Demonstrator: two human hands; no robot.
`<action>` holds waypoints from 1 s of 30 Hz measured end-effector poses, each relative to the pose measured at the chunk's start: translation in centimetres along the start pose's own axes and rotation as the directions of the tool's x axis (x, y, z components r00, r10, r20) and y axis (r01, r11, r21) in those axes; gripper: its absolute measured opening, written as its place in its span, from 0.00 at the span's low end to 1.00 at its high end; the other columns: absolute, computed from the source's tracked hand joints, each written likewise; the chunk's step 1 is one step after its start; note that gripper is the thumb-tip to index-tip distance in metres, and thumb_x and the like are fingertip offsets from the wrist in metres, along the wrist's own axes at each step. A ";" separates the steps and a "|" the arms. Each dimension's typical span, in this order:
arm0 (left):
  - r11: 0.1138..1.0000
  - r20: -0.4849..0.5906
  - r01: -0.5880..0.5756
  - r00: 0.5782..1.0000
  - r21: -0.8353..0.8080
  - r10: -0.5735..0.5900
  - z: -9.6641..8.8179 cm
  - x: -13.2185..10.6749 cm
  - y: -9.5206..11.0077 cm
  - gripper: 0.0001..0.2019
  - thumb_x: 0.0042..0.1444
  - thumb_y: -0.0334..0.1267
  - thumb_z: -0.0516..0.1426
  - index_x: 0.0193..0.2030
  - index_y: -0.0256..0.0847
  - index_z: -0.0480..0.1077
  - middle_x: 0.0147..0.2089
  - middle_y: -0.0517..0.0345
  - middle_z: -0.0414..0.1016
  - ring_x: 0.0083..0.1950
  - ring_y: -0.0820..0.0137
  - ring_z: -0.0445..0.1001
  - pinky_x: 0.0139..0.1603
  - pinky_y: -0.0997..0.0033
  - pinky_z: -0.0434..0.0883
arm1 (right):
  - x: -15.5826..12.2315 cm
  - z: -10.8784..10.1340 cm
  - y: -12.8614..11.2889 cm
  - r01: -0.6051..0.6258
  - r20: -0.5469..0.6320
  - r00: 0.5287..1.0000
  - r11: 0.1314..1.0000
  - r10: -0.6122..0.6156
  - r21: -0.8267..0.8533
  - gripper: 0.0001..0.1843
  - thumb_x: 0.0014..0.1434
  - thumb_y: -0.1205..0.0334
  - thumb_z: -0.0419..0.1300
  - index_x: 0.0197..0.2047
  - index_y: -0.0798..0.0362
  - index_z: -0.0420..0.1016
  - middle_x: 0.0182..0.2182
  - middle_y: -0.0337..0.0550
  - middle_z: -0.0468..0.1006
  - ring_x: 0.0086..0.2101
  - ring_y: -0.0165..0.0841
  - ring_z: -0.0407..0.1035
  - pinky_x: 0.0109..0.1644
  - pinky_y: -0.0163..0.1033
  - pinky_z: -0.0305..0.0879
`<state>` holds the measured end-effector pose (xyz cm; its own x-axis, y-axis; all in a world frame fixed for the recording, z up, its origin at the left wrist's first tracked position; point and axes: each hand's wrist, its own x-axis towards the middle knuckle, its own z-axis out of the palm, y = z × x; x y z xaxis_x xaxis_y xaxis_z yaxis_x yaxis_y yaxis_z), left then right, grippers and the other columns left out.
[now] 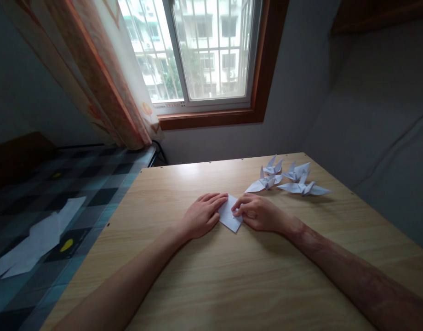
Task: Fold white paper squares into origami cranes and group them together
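A small folded piece of white paper (pixel 229 215) lies on the wooden table (pixel 232 276) between my two hands. My left hand (pixel 202 215) rests flat on the paper's left side, fingers stretched out together and pressing down. My right hand (pixel 258 214) sits on the paper's right side with its fingers curled, the fingertips pinching or pressing the paper's edge. Several finished white paper cranes (pixel 287 180) lie in a loose group on the table just beyond my right hand.
A bed with a checked blue-grey cover (pixel 42 216) stands left of the table, with white paper sheets (pixel 35 241) lying on it. A barred window (pixel 201 50) and an orange curtain (pixel 104 78) are behind the table. A grey wall runs along the right.
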<state>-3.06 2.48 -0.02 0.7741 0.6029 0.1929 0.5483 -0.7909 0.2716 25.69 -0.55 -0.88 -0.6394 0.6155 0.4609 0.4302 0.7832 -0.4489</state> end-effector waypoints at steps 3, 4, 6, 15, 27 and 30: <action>0.999 -0.022 0.045 0.999 0.015 -0.045 0.1 0.0 0.0 0.31 0.68 0.33 0.55 0.77 0.46 0.66 0.80 0.53 0.67 0.79 0.55 0.66 0.81 0.44 0.63 | 0.0 -0.1 -0.4 0.000 0.006 1.000 1.000 0.000 0.013 0.11 0.66 0.70 0.65 0.45 0.47 0.86 0.48 0.46 0.88 0.46 0.40 0.80 0.54 0.46 0.77; 0.998 -0.045 0.067 0.997 0.021 -0.066 0.1 0.0 0.1 0.29 0.69 0.35 0.55 0.76 0.45 0.67 0.79 0.51 0.68 0.78 0.54 0.68 0.80 0.44 0.64 | 0.0 0.0 -0.5 0.000 0.009 1.000 1.000 0.000 0.010 0.10 0.66 0.69 0.65 0.46 0.47 0.86 0.48 0.46 0.87 0.46 0.40 0.80 0.54 0.46 0.77; 0.994 -0.104 0.109 0.989 0.024 -0.106 0.0 -0.1 0.2 0.26 0.71 0.41 0.56 0.74 0.43 0.69 0.76 0.46 0.72 0.75 0.52 0.71 0.78 0.45 0.67 | 0.1 0.2 -0.6 -0.006 0.005 1.000 1.000 0.006 -0.011 0.07 0.69 0.66 0.65 0.47 0.47 0.85 0.49 0.47 0.87 0.46 0.41 0.79 0.54 0.47 0.77; 0.986 -0.231 0.161 0.958 -0.053 -0.169 -0.1 -0.1 0.5 0.18 0.63 0.52 0.67 0.49 0.44 0.70 0.62 0.45 0.79 0.60 0.51 0.80 0.62 0.48 0.77 | 0.2 1.3 -0.5 -0.041 -0.028 0.999 0.996 0.039 -0.079 0.11 0.78 0.61 0.58 0.53 0.47 0.84 0.53 0.49 0.84 0.48 0.41 0.76 0.55 0.47 0.76; 0.994 -0.275 0.080 0.960 0.068 -0.059 0.4 -0.1 0.5 0.09 0.70 0.46 0.61 0.49 0.45 0.74 0.49 0.51 0.84 0.52 0.56 0.81 0.58 0.52 0.76 | 0.1 1.3 -0.5 -0.043 -0.031 0.999 0.996 0.040 -0.084 0.10 0.77 0.62 0.60 0.52 0.47 0.84 0.53 0.49 0.84 0.49 0.41 0.77 0.57 0.47 0.76; 0.998 -0.257 -0.002 0.966 0.065 0.018 0.0 -0.1 1.0 0.09 0.73 0.46 0.60 0.52 0.46 0.76 0.54 0.52 0.85 0.59 0.56 0.81 0.64 0.51 0.75 | 0.2 1.2 -0.7 -0.033 -0.035 0.999 0.996 0.030 -0.080 0.09 0.76 0.61 0.61 0.52 0.47 0.84 0.53 0.50 0.84 0.49 0.42 0.77 0.57 0.48 0.76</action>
<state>-2.60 1.64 0.21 0.6765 0.5950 0.4339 0.5664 -0.7970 0.2098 24.50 -1.06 -1.43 -0.6031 0.6418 0.4737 0.5006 0.7669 -0.4016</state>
